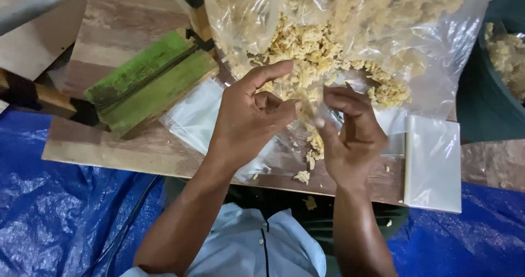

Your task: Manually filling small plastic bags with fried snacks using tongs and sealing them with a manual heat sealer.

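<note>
The left hand (249,115) and right hand (350,129) meet over the board (109,151), fingers curled and pinching the thin film of a small clear bag (298,140) between them, at the mouth of it by the look of things. At 12 o'clock from the hands a big bag (350,31) bulges with yellowish crumbly food. Spilled bits (302,176) lie at 6 o'clock. A stack of empty bags (435,162) sits at 3 o'clock, a green sealer (150,80) at 10 o'clock, a dark tub (481,107) at 2 o'clock. The step in hand seems to be opening the small bag; the next move calls for a steady, parted mouth.
</note>
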